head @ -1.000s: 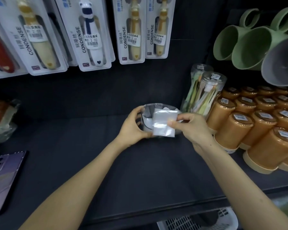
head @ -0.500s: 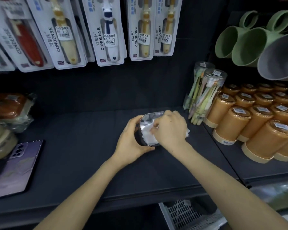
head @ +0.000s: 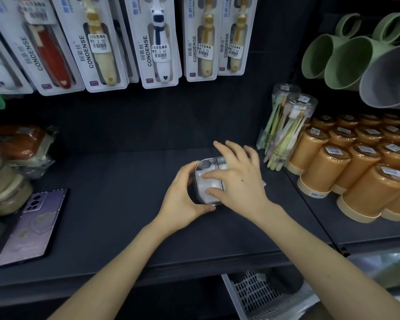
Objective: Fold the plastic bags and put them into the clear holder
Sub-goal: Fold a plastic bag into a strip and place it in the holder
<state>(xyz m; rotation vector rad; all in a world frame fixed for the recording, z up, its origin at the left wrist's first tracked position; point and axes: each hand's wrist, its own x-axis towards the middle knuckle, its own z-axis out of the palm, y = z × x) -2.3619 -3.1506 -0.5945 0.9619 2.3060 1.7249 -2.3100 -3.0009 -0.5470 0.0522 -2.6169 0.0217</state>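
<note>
On the shelf (head: 102, 215), left hand (head: 183, 192) fingers (head: 187, 169) clasp the clear holder (head: 194, 192); right hand (head: 243, 181), fingers (head: 231, 146) spread, presses bags (head: 206, 188).

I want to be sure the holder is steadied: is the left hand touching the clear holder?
Touching. The head view shows the left hand wrapped round the clear holder's left side, with the thumb along its near edge.

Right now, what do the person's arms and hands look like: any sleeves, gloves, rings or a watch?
Left hand and right hand are bare: no gloves, rings or watch show. The left forearm and right forearm are bare too, no sleeve in view.
</note>
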